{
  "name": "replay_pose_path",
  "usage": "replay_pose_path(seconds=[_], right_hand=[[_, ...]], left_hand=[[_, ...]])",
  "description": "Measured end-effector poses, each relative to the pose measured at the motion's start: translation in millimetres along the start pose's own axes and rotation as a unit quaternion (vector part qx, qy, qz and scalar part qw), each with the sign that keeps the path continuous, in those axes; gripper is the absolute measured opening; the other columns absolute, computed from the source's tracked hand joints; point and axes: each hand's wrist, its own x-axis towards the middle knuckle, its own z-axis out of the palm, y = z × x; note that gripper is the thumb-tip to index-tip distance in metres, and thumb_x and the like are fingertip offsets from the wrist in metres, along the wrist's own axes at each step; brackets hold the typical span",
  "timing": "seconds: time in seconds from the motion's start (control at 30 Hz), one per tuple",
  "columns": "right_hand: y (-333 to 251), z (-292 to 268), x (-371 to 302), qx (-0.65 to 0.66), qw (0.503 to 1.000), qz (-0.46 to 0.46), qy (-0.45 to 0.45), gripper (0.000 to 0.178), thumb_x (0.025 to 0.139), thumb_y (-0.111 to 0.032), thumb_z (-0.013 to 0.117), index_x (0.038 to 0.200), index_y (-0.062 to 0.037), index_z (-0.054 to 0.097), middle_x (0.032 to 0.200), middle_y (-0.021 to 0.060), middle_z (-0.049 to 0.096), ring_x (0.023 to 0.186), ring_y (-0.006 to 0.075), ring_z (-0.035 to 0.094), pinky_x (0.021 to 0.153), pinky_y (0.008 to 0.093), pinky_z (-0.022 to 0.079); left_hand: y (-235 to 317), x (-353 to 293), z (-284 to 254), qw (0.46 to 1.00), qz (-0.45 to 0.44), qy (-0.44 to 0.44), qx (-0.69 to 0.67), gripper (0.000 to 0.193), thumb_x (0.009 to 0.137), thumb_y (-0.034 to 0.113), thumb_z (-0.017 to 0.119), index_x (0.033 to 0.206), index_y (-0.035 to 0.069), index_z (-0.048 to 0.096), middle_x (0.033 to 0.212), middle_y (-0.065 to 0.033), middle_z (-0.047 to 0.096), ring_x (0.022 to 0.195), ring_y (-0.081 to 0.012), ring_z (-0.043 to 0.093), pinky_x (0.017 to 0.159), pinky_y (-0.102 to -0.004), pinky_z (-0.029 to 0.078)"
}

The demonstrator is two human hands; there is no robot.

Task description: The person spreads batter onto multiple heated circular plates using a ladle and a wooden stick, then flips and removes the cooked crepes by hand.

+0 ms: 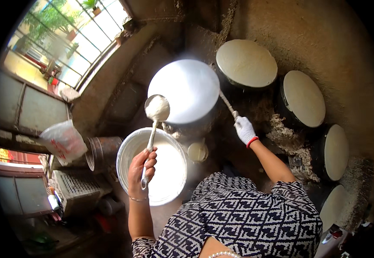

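Observation:
My left hand (143, 167) grips the handle of a metal ladle (157, 108) filled with white batter, raised above a white bucket of batter (126, 148). Just beyond the ladle lies a round griddle (187, 88) coated in white, with steam rising from it. My right hand (244, 129), in a white glove with a red cuff, holds a thin wooden stick (227, 103) that touches the griddle's right edge.
Several more round griddles with pale flatbreads (246, 62) (303, 98) (336, 151) curve around on a clay stove at the right. A small bowl (197, 151) sits beside the bucket. A plastic bag (63, 141), a metal can (103, 150) and a window (62, 38) are on the left.

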Motion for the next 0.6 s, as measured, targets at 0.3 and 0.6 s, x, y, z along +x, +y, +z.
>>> replay_pose_path(seconds=[0.3, 0.6], right_hand=[[35, -20, 88, 0.282, 0.959, 0.011, -0.030, 0.003, 0.088, -0.001, 0.058, 0.090, 0.0007, 0.057, 0.100, 0.0125, 0.058, 0.096, 0.0214, 0.061, 0.079, 0.0304, 0.051], [-12, -4, 130, -0.013, 0.993, -0.041, -0.112, 0.013, 0.093, -0.024, 0.056, 0.099, -0.0124, 0.058, 0.110, 0.0148, 0.057, 0.085, 0.0404, 0.062, 0.073, 0.0497, 0.052]], left_hand=[[-15, 234, 109, 0.954, 0.107, 0.084, 0.268, 0.027, 0.101, 0.024, 0.051, 0.107, -0.002, 0.055, 0.080, -0.0023, 0.052, 0.057, -0.0055, 0.043, 0.042, -0.0192, 0.035], [-23, 293, 103, 0.827, 0.132, 0.213, 0.503, 0.021, 0.097, 0.021, 0.055, 0.083, 0.004, 0.054, 0.070, -0.0007, 0.053, 0.053, -0.0081, 0.049, 0.042, -0.0243, 0.042]])
